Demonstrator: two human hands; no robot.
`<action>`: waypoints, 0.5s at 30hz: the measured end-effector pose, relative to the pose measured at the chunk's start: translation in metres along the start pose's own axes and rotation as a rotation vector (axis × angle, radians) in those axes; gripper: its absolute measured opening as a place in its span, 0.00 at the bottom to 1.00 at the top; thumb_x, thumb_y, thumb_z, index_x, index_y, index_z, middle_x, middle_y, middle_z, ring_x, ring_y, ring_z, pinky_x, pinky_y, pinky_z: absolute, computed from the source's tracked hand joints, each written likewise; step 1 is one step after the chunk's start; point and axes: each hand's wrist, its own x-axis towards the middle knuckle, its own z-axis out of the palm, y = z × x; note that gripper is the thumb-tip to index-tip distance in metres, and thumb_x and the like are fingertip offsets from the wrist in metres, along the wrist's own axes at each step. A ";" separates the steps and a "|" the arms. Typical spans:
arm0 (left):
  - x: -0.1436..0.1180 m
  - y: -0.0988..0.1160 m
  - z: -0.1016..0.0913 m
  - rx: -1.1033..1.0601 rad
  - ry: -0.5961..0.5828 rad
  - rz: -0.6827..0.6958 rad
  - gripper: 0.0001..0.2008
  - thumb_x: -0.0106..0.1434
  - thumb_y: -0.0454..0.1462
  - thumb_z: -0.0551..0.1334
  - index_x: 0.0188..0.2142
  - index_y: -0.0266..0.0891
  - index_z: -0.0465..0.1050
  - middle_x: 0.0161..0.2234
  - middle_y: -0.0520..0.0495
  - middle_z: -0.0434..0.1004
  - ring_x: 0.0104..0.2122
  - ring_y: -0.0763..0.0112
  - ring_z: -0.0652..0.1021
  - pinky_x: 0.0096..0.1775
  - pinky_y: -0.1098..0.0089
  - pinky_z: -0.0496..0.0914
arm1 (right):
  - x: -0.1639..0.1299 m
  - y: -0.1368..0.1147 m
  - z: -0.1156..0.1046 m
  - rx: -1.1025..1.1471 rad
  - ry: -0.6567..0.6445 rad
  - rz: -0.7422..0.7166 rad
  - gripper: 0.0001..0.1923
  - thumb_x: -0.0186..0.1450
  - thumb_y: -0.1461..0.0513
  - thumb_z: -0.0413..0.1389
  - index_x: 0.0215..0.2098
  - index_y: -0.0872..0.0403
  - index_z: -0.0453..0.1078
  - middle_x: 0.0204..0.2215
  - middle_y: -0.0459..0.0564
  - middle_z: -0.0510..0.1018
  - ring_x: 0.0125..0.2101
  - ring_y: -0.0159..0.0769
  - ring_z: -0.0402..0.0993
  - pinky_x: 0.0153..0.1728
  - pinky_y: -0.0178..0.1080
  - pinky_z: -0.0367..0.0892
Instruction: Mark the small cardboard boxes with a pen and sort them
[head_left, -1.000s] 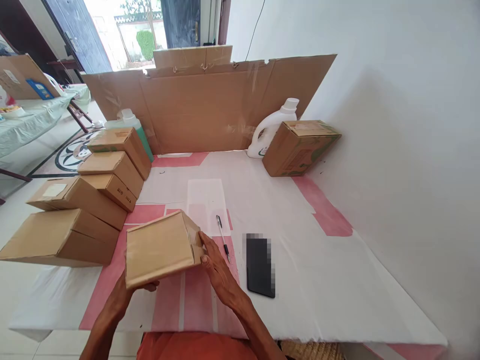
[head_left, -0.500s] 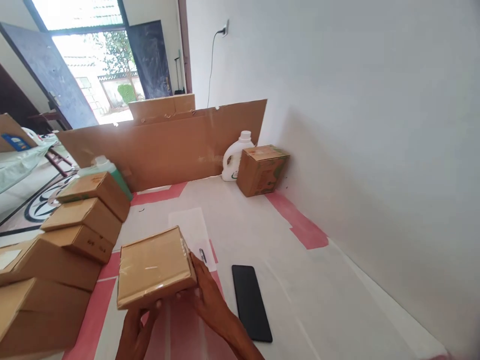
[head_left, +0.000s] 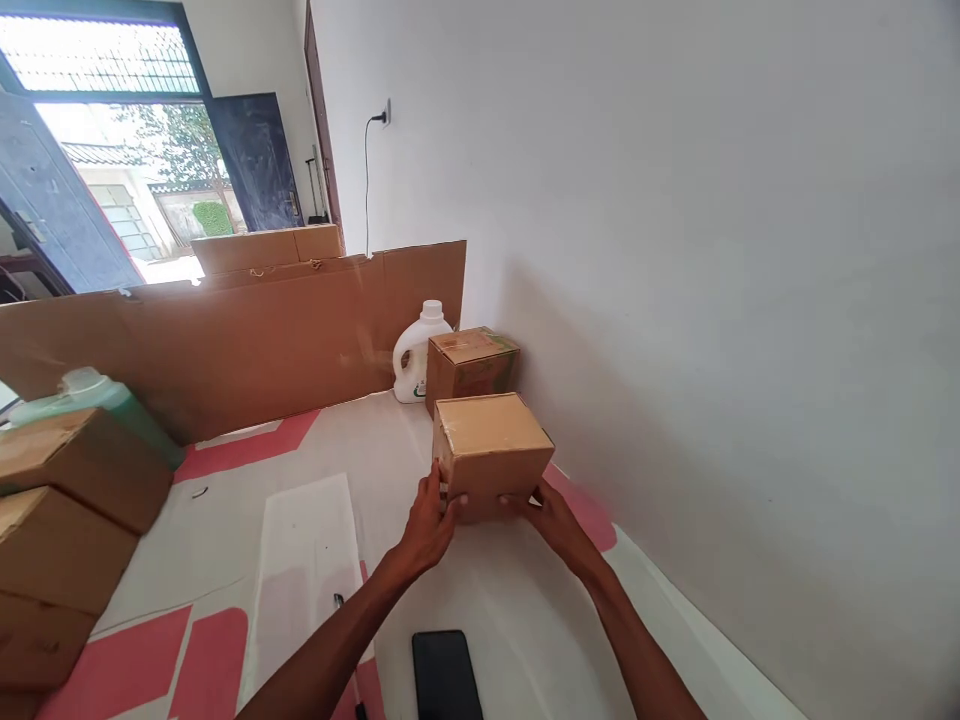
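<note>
A brown cardboard box (head_left: 499,450) is gripped between my two hands over the right side of the table. My left hand (head_left: 431,515) is closed on its lower left corner, with the thumb on the near face. On the lower right edge, my right hand (head_left: 551,520) is closed too, its thumb on the near side. Just behind stands another cardboard box (head_left: 472,360), partly covered by the held one. Beside that is a white jug (head_left: 416,355) with a handle. I cannot tell whether the held box touches the table.
Several cardboard boxes (head_left: 67,530) line the left side, near a green liquid jug (head_left: 112,400). A large cardboard panel (head_left: 262,340) stands across the back. A black phone (head_left: 446,675), a pen (head_left: 339,600) and a white sheet (head_left: 307,540) lie in front. The white wall (head_left: 712,350) borders the right.
The held box has moved from the left front to the right rear, close to the other box, with both hands on it. The view has swung to the right.
</note>
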 end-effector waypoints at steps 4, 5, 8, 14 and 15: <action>0.049 -0.001 0.033 0.031 -0.010 -0.028 0.45 0.72 0.54 0.57 0.77 0.36 0.39 0.66 0.28 0.61 0.63 0.49 0.71 0.64 0.54 0.64 | 0.031 0.005 -0.036 -0.045 0.006 0.013 0.29 0.62 0.45 0.63 0.54 0.54 0.76 0.51 0.63 0.84 0.53 0.55 0.80 0.55 0.52 0.74; 0.059 -0.001 0.038 0.039 -0.006 -0.037 0.45 0.72 0.53 0.56 0.77 0.36 0.39 0.66 0.28 0.61 0.63 0.48 0.71 0.65 0.53 0.63 | 0.038 0.006 -0.042 -0.045 0.013 0.022 0.29 0.61 0.45 0.63 0.52 0.54 0.77 0.49 0.64 0.84 0.52 0.55 0.81 0.54 0.52 0.75; 0.081 0.002 0.048 0.057 0.000 -0.054 0.43 0.72 0.52 0.55 0.77 0.35 0.40 0.65 0.27 0.61 0.63 0.47 0.70 0.66 0.52 0.61 | 0.059 0.010 -0.052 -0.047 0.032 0.044 0.29 0.59 0.45 0.65 0.50 0.54 0.78 0.48 0.64 0.85 0.50 0.56 0.82 0.50 0.52 0.77; 0.103 0.007 0.055 0.044 -0.017 -0.061 0.43 0.72 0.50 0.56 0.77 0.35 0.38 0.67 0.28 0.57 0.66 0.46 0.66 0.67 0.53 0.58 | 0.086 0.023 -0.059 -0.136 0.126 0.025 0.26 0.58 0.49 0.65 0.50 0.54 0.77 0.48 0.62 0.86 0.49 0.55 0.83 0.48 0.50 0.78; 0.104 0.009 0.057 0.033 -0.020 -0.065 0.43 0.72 0.49 0.56 0.77 0.34 0.37 0.68 0.26 0.55 0.66 0.45 0.66 0.67 0.52 0.58 | 0.086 0.025 -0.060 -0.177 0.156 0.026 0.23 0.59 0.50 0.64 0.48 0.54 0.77 0.47 0.63 0.86 0.48 0.54 0.83 0.47 0.50 0.78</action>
